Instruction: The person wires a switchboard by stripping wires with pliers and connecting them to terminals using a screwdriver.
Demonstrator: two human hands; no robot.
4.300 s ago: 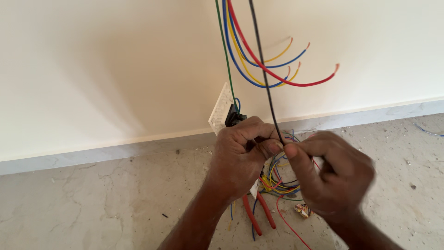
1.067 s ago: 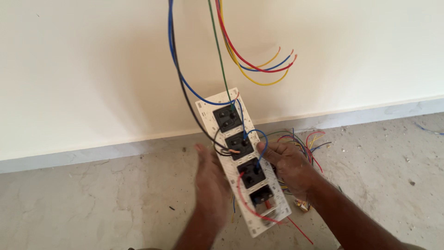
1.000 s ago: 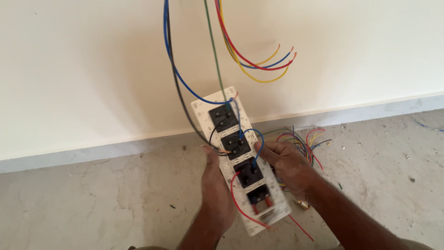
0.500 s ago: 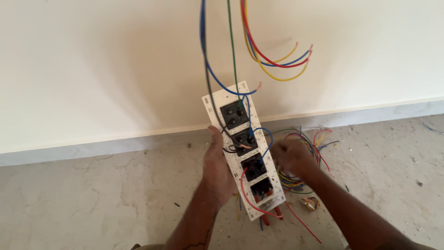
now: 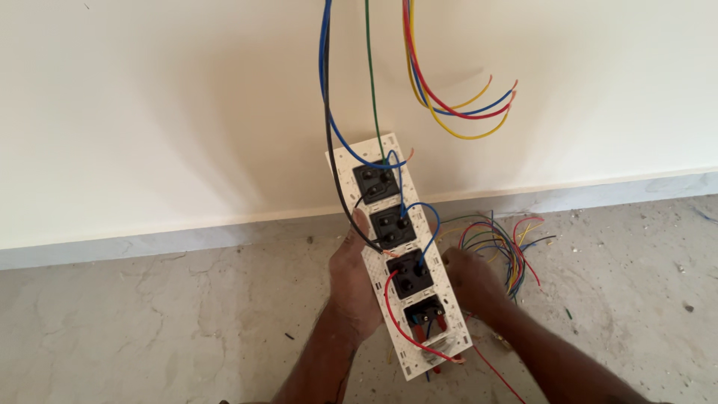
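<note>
Here, left hand point(image 5: 353, 280) and right hand point(image 5: 470, 283), fingers closed, clamp opposite long edges of a white switch plate point(image 5: 402, 258). Plate tilted, between both hands, rear side up with black modules wired.

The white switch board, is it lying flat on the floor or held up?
Held up. The white switch board is tilted, back side showing, with the left hand and right hand gripping its long edges; its top leans toward the wall.

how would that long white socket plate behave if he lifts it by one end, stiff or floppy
The white socket plate looks like rigid moulded plastic, so probably stiff. Its four black modules likely add some weight. The hanging wires fixed to it would probably tug as it moves. The left hand and right hand steady its long edges.
</note>
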